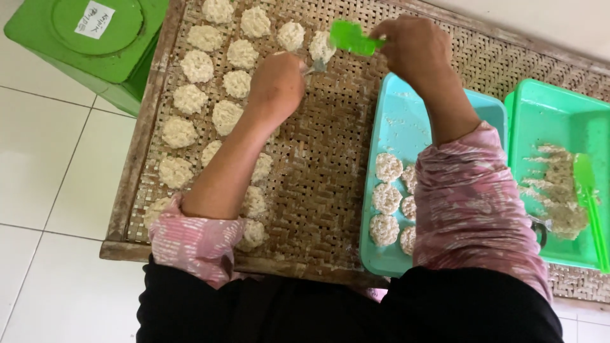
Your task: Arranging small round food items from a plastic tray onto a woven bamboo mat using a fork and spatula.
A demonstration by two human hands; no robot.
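Observation:
My left hand [277,82] is closed around a small metal utensil whose tip [316,65] pokes out toward a pale round rice cake [321,46] on the woven bamboo tray [324,165]. My right hand [413,46] grips a bright green plastic spatula [351,38] held just above that same cake. Several round rice cakes [197,66] lie in rows on the tray's left part. Both forearms wear rolled pink patterned sleeves.
A turquoise plastic tray [400,121] at my right holds several more rice cakes [388,168]. A green tray [540,108] farther right holds loose rice mix and a green scraper [588,190]. A green lidded bin [95,38] stands on the white tiled floor at upper left.

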